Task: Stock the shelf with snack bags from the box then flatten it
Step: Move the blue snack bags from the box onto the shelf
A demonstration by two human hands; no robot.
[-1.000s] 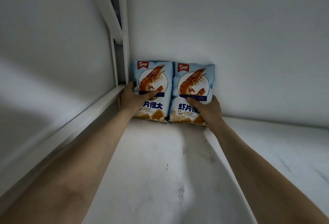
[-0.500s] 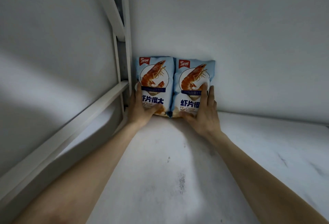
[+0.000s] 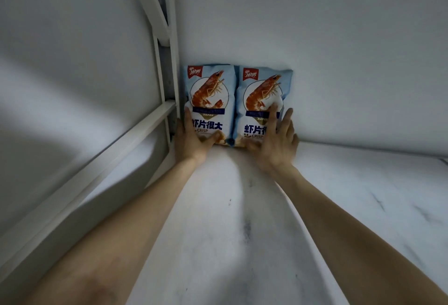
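White shelf (image 3: 242, 220) carries two upright, touching blue shrimp-print bags (image 3: 211, 101); your left hand (image 3: 194, 143) and right hand (image 3: 275, 146) press them, fingers straight.

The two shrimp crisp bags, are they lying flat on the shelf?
No, the left bag and the right bag stand upright side by side at the back wall.

1 head camera (worn) looks forward along the shelf (image 3: 218, 244), close in.
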